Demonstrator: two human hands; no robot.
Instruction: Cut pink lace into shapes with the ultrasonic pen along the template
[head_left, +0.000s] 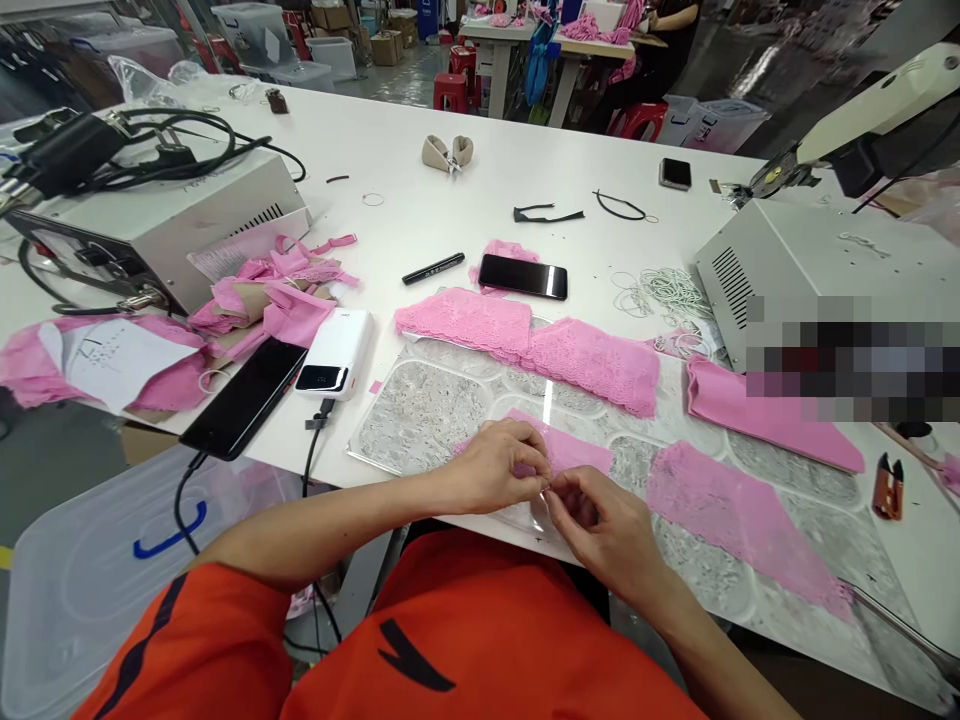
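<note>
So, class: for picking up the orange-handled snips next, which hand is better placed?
Right, I'd judge: the right hand is nearer the orange-handled snips on that side, while the left hand would have to reach across it.

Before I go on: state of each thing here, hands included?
Left hand: fingertips pinched.
Right hand: fingertips pinched.
Pink piece by hands: partly covered.
Middle phone: screen dark.
Left phone: screen dark, cable plugged in.
Power bank: cable plugged in.
Lace strips: spread out.
Thick pink fabric: folded.
</note>
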